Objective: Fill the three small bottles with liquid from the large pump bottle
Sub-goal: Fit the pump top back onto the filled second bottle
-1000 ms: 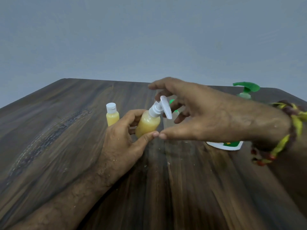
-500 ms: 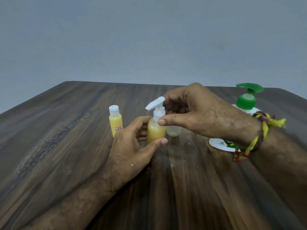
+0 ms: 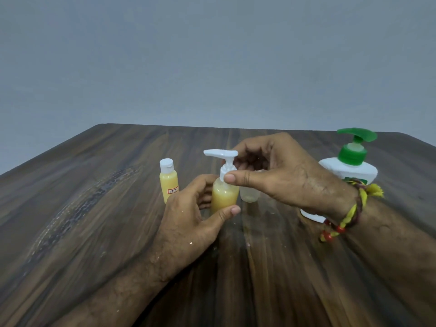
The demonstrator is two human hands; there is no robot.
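Holding the small pump bottle (image 3: pixel 224 197) upright on the tabletop (image 3: pixel 94 208), the left hand (image 3: pixel 193 215) has its fingers and thumb curled around the yellow-filled body. The right hand (image 3: pixel 278 175) pinches the white pump collar (image 3: pixel 225 172) between thumb and fingers, probably to screw it tight. A capped, filled small bottle (image 3: pixel 168 179) stands just to the left, a clear third bottle (image 3: pixel 249 193) that looks empty stands just behind the right thumb, and the large pump bottle (image 3: pixel 349 166) is behind the right wrist. If the collar goes on crooked, liquid may leak; the right hand could also knock over the clear bottle.
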